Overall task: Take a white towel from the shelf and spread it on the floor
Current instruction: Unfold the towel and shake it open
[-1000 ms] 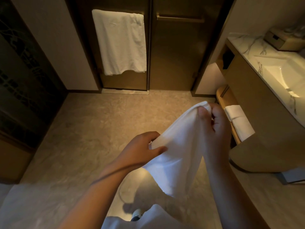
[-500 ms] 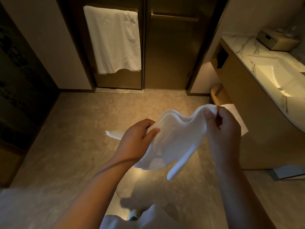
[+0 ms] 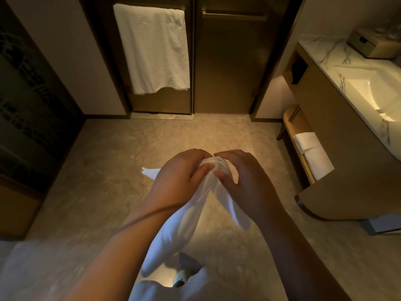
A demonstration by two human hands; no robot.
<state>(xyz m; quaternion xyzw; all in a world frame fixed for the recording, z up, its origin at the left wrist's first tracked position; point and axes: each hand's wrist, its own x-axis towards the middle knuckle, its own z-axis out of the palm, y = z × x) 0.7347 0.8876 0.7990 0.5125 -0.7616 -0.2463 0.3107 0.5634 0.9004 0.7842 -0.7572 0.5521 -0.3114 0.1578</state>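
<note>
In the lower middle of the frame a white towel (image 3: pixel 186 222) hangs bunched in the air above the floor (image 3: pixel 104 161). It is held at its top by both hands, which sit close together. The left hand (image 3: pixel 180 177) grips the cloth with curled fingers and thumb, and the right hand (image 3: pixel 243 181) pinches it between thumb and forefinger. At mid right, folded towels (image 3: pixel 312 153) lie on a low shelf (image 3: pixel 291 118). Upper left, another towel (image 3: pixel 154 48) hangs on a door.

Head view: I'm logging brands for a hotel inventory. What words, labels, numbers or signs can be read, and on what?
None readable. The crumpled white cloth towel, the hanging white towel, the folded white towels and the tan rectangular box show no legible print; the box is too blurred to tell more.
</note>
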